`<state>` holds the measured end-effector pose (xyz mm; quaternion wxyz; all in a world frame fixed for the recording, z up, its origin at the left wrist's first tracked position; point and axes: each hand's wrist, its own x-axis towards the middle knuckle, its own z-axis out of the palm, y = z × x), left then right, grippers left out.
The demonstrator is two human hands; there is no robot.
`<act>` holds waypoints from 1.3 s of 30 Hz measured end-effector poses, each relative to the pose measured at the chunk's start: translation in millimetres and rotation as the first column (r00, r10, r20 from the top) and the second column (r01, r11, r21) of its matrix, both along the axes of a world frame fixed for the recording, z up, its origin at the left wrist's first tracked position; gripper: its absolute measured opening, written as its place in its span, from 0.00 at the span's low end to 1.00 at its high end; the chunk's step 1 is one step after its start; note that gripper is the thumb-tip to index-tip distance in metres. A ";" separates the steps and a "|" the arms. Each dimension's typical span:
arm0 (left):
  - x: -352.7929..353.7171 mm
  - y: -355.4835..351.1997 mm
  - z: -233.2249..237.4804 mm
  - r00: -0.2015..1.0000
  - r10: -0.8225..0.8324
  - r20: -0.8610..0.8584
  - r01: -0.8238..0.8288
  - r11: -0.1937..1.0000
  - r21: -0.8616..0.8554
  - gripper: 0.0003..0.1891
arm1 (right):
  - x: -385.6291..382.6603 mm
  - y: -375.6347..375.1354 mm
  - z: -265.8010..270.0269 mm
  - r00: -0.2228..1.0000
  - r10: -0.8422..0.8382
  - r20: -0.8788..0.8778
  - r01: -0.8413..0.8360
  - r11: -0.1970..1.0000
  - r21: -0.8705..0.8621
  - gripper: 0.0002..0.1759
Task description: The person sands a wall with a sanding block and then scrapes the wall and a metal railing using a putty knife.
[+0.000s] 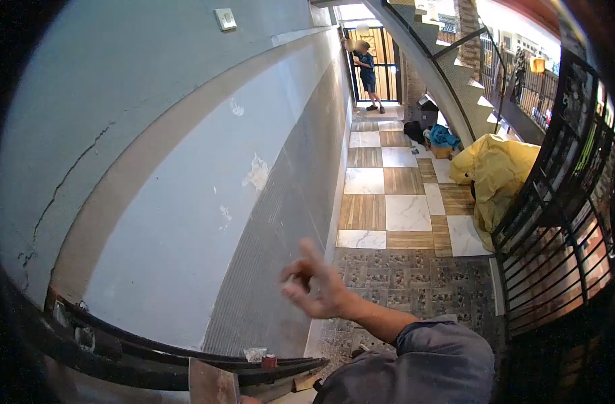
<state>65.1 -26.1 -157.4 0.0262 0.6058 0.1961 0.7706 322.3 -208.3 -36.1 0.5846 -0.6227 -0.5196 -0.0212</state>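
One bare hand of ours is clear to see: the right hand (324,291), raised beside the wall (179,249), its sleeved arm reaching in from the lower right. Its fingers (313,259) are loosely parted, one pointing up and the others half curled, blurred and with nothing visible between them. Of our left hand (251,400) we make out what seems a sliver at the bottom edge, so we cannot tell how its fingers stand or whether they grip the flat rectangular plate (213,385) just beside it. That plate stands at the bottom of the view, in front of a dark curved rail (153,358), with a small red container (268,362) near it. Behind the raised hand runs a ribbed grey band (254,289) on the wall; whether we touch it is hard to tell, though we seem to be apart. We judge the step in hand to be a free reach or gesture rather than contact work. From this pose, we think, meeting the wall would call for extending the forearm and straightening the fingers; using the plate would call for a firm hold and a clear path past the rail and container.
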 end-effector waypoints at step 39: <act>-76.9 -3.4 168.6 0.917 -0.155 -0.368 -0.099 0.805 -0.585 0.18 | -282.6 170.7 -5.8 -0.416 0.566 -0.712 -0.401 0.589 0.702 0.17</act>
